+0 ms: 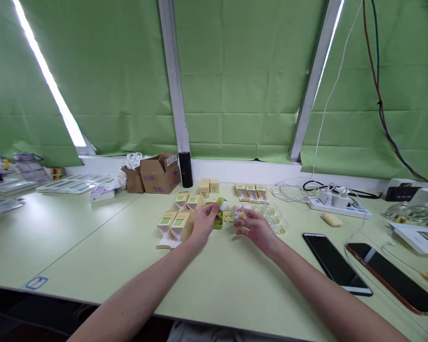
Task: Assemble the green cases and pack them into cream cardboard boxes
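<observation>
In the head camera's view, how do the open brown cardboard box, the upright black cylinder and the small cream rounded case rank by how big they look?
Largest to smallest:
1. Brown cardboard box
2. Black cylinder
3. Cream rounded case

On my feed, the cardboard box [160, 176] sat at the table's [128, 280] far edge, and right beside it, to the right, stood the cylinder [186, 170]! Nearer and just right of them, I had the left cluster of cartons [178, 224]; the row of cartons [251, 193] lay farther back and right, with the cups [277, 221] before it. Over on the right, the power strip [338, 208] lay far, two phones [335, 262] near, and the small case [332, 219] between!
</observation>
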Available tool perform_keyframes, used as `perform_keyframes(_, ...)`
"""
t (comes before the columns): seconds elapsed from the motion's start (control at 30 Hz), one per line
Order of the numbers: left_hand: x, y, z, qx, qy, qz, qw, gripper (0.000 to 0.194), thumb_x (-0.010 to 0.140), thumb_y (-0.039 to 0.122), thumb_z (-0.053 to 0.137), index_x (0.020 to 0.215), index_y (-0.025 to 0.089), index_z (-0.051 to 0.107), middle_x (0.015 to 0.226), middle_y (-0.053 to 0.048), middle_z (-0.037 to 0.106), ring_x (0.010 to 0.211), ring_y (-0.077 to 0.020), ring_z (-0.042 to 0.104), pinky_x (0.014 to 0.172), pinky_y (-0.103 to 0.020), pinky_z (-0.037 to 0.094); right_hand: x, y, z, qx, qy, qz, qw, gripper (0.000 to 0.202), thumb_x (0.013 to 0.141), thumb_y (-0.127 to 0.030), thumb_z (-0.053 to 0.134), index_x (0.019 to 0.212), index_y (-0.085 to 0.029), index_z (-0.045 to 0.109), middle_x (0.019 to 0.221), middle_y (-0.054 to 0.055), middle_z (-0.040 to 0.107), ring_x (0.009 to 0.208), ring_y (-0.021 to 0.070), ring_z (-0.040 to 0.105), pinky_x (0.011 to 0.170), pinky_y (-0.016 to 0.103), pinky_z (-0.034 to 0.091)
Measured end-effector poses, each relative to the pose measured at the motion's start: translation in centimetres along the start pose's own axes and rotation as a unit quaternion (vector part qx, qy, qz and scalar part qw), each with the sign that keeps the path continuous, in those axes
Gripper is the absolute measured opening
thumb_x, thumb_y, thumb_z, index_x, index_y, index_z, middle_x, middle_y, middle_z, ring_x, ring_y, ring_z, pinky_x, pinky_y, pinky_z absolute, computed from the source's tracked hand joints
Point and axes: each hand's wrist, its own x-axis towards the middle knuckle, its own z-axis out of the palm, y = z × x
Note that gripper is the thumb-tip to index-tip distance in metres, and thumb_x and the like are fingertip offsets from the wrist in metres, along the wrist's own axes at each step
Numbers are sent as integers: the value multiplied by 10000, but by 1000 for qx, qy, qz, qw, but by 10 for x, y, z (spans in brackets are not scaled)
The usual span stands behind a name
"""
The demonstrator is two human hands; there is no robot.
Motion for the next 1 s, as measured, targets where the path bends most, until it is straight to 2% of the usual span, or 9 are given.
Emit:
perform_keyframes(0.1, 0, -1, 0, -7, 11, 0, 1000, 739, 693, 870, 757, 812, 142, 783, 699, -48, 671, 641, -157, 616, 575, -247, 449, 2, -5, 2, 110, -63, 29, 992, 362, 852, -353, 794, 1177, -211, 726, 986, 75, 772, 828, 238, 743, 750, 403, 623)
perform_keyframes(0.2, 1, -2, -1, -15, 14, -3, 1000, 716, 703, 857, 762, 804, 148, 779, 693, -45, 672, 639, -160, 622, 572, -248, 458, 5, 6, 3, 166, -99, 49, 980, 353, 946, -347, 674, 1258, -184, 707, 960, 83, 773, 809, 231, 742, 749, 392, 622)
perform_keyframes(0.33, 2, -4, -1, -17, 17, -2, 1000, 708, 708, 848, 766, 814, 148, 785, 686, -41, 669, 632, -156, 620, 560, -244, 448, 7, 26, 3, 196, -112, 67, 972, 340, 969, -331, 639, 1269, -179, 686, 981, 93, 776, 816, 240, 748, 766, 411, 630)
perform_keyframes(0.47, 2, -6, -1, -12, 17, -1, 1000, 701, 720, 844, 760, 823, 152, 788, 710, -41, 681, 636, -149, 618, 574, -245, 460, 2, 29, 5, 188, -106, 44, 975, 323, 971, -337, 655, 1256, -186, 668, 962, 76, 777, 837, 262, 781, 777, 432, 644)
perform_keyframes(0.57, 1, -4, -1, 1, 16, 7, 1000, 709, 727, 853, 746, 813, 150, 786, 707, -47, 688, 634, -152, 614, 579, -254, 463, -3, 24, 6, 156, -89, 31, 983, 355, 920, -337, 754, 1232, -203, 649, 981, 75, 781, 875, 290, 806, 781, 461, 659)
perform_keyframes(0.7, -1, -2, -1, 19, 3, 19, 1000, 713, 735, 855, 735, 789, 146, 778, 682, -52, 681, 634, -162, 613, 576, -261, 456, -5, 24, 7, 107, -44, 8, 993, 451, 779, -350, 912, 1132, -247, 652, 1056, 51, 761, 916, 296, 809, 736, 448, 674)
perform_keyframes(0.83, -1, -2, -1, 19, -2, 14, 1000, 730, 721, 864, 740, 809, 141, 779, 700, -58, 687, 646, -168, 620, 569, -258, 452, -4, 28, 8, 52, 8, -60, 997, 538, 658, -366, 997, 1074, -274, 668, 1088, 21, 685, 954, 262, 765, 695, 408, 681)
perform_keyframes(1.0, -2, -1, 0, 21, 0, 10, 1000, 754, 711, 866, 748, 865, 130, 796, 691, -63, 684, 649, -174, 623, 571, -262, 458, -5, 27, 10, 4, 30, -102, 994, 545, 574, -362, 1021, 982, -255, 676, 1094, 2, 625, 900, 187, 688, 730, 373, 675)
